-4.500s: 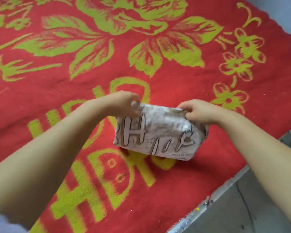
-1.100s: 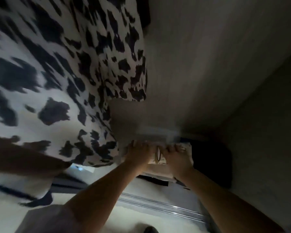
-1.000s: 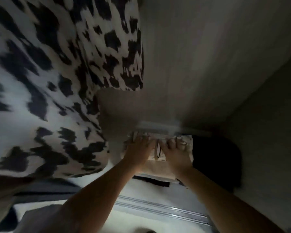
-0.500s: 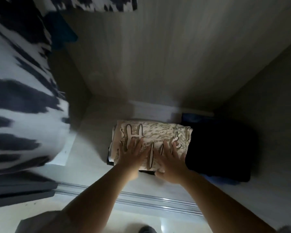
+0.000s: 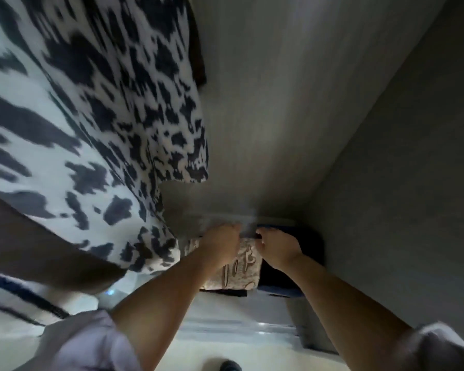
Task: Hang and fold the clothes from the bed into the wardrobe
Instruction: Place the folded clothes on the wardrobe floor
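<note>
1. Your folded printed garment (image 5: 239,271) sat on the wardrobe floor (image 5: 220,309), near the back wall (image 5: 265,103), at 6 o'clock of frame centre.
2. A dark folded pile (image 5: 287,279) touched it at its 3 o'clock; the side panel (image 5: 399,183) closed in beyond that.
3. A black-and-white hanging garment (image 5: 91,116) crowded your 9 o'clock.
4. Your left hand (image 5: 220,242) lay on the garment's far edge; its fingers were blurred, so I couldn't tell the grip.
5. Your right hand (image 5: 276,247) curled its fingers at the same edge; whether they pinched cloth, I couldn't tell.
</note>
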Motion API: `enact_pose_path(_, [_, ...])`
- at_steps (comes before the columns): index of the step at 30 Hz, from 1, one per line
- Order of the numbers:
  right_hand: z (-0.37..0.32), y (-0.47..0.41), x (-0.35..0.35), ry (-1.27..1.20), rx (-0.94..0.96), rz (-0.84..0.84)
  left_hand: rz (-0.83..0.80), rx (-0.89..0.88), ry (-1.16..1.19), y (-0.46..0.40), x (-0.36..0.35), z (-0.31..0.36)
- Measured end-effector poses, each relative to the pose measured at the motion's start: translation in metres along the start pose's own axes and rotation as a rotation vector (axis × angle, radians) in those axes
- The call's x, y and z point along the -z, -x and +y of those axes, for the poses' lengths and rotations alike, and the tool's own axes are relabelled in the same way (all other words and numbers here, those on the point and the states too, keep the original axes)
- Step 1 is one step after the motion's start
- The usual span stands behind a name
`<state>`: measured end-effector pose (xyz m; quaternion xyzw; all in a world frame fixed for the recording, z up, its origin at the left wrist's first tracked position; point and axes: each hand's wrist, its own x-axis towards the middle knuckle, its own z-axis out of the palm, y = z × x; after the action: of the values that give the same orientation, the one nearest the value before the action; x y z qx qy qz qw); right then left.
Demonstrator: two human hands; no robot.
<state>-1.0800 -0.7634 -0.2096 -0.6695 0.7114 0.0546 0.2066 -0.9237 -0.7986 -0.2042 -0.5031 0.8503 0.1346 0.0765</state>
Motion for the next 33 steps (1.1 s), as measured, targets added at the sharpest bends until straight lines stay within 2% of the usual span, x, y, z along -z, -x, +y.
enact_pose_path(6, [-0.015, 0.089, 0.102, 0.026, -0.041, 0.213, 0.103, -0.124, 0.02, 0.049, 0.121, 0.046])
enact_pose_path(13, [-0.003, 0.207, 0.151, -0.045, -0.188, 0.33, 0.179, -0.312, -0.057, 0.112, 0.19, 0.114])
enact_pose_path(23, [0.087, 0.378, 0.153, 0.009, -0.525, 0.415, 0.131, -0.675, -0.176, 0.18, 0.191, 0.273])
enact_pose_path(28, [0.15, 0.488, 0.145, -0.082, -0.695, 0.446, 0.102, -0.892, -0.27, 0.217, 0.167, 0.377])
enact_pose_path(33, [0.214, 0.611, 0.108, -0.04, -0.88, 0.414, 0.097, -1.049, -0.306, 0.271, 0.136, 0.5])
